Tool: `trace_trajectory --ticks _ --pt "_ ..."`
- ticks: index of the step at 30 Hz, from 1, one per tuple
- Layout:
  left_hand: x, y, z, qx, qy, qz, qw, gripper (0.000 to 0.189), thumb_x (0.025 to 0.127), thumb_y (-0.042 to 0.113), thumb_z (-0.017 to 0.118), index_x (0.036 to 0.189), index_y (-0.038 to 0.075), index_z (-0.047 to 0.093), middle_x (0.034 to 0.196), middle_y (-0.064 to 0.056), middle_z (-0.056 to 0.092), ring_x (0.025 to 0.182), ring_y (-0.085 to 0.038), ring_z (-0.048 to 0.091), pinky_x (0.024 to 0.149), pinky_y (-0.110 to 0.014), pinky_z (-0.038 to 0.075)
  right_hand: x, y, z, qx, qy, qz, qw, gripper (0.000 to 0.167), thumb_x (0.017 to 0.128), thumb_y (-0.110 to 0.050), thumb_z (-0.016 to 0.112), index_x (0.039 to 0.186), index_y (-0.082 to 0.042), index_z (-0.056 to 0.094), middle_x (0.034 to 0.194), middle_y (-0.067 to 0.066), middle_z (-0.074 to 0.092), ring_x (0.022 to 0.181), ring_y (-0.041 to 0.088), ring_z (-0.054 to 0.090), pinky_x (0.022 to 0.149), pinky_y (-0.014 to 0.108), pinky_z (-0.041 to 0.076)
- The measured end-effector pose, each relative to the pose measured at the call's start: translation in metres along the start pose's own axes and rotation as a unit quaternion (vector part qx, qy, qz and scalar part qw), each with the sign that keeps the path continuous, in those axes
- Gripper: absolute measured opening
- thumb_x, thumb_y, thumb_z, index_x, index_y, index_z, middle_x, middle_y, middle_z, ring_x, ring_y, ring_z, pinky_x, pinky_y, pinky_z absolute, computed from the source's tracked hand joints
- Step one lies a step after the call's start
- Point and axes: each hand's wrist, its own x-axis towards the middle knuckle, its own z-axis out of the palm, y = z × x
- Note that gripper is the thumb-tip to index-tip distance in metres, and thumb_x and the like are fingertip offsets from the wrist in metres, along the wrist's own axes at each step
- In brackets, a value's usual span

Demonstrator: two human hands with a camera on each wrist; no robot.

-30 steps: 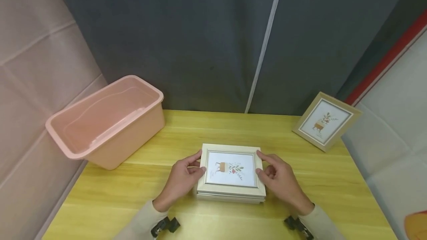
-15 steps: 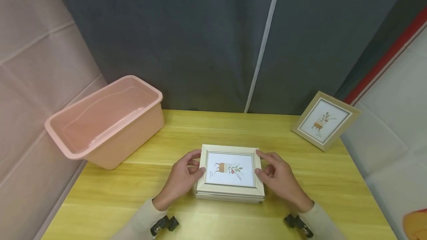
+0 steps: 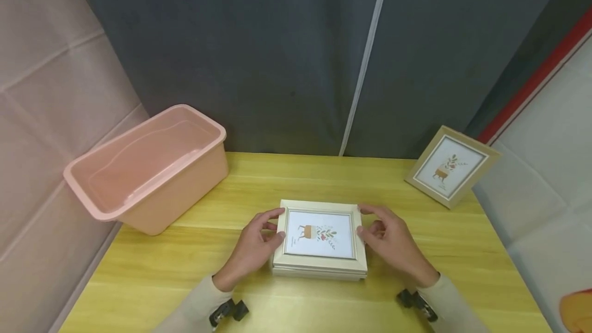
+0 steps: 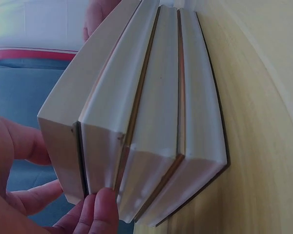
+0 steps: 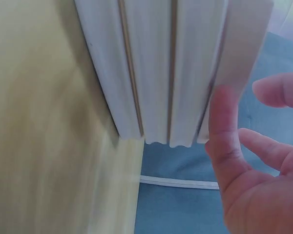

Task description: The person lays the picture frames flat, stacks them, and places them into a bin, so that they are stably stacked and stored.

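A stack of several cream picture frames (image 3: 320,266) lies flat at the front middle of the table. The top picture frame (image 3: 319,235) faces up and shows a plant drawing turned sideways. At its left end is my left hand (image 3: 252,245), the thumb by the rim; in the left wrist view its fingertips (image 4: 105,207) touch the short side of the stack. My right hand (image 3: 392,243) is at the opposite end. One finger (image 5: 223,117) rests along the top frame's side in the right wrist view, while its other visible digits are apart from the stack.
A pink plastic bin (image 3: 171,184) stands at the back left. Another picture frame (image 3: 476,173), tan with a similar drawing, stands propped at the back right. Behind the wooden table (image 3: 305,173) hangs a dark grey curtain (image 3: 231,55). Something orange (image 3: 575,312) shows at the lower right edge.
My right hand has shifted slightly outward, its thumb and forefinger moving off the top frame's face. The left forefinger has moved slightly right. The stack has hardly moved.
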Motion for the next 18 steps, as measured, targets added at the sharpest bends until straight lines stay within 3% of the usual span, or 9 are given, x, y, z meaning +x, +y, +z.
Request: trace_trajectory --ticks 9,18 --pt "0.001 0.002 0.000 -0.003 -0.007 -0.011 0.9999 0.053 0.096 0.012 0.075 0.145 0.028 0.063 0.138 -0.002 0.063 0.112 -0.020 0.063 0.088 -0.032 0.057 0.008 0.000 -0.019 0.013 0.029 -0.038 0.9988 0.048 0.099 -0.009 0.074 0.144 -0.005 0.059 0.137 0.016 0.063 0.083 0.009 0.069 0.070 0.025 0.061" --pt "0.001 -0.002 0.000 -0.006 -0.006 -0.010 0.9999 0.052 0.096 0.012 0.075 0.144 0.029 0.063 0.136 -0.002 0.063 0.113 -0.020 0.063 0.088 -0.032 0.057 0.018 -0.003 -0.044 -0.014 0.074 -0.070 0.9947 0.049 0.098 -0.007 0.074 0.145 -0.010 0.061 0.135 0.013 0.065 0.083 0.004 0.068 0.071 0.023 0.059"
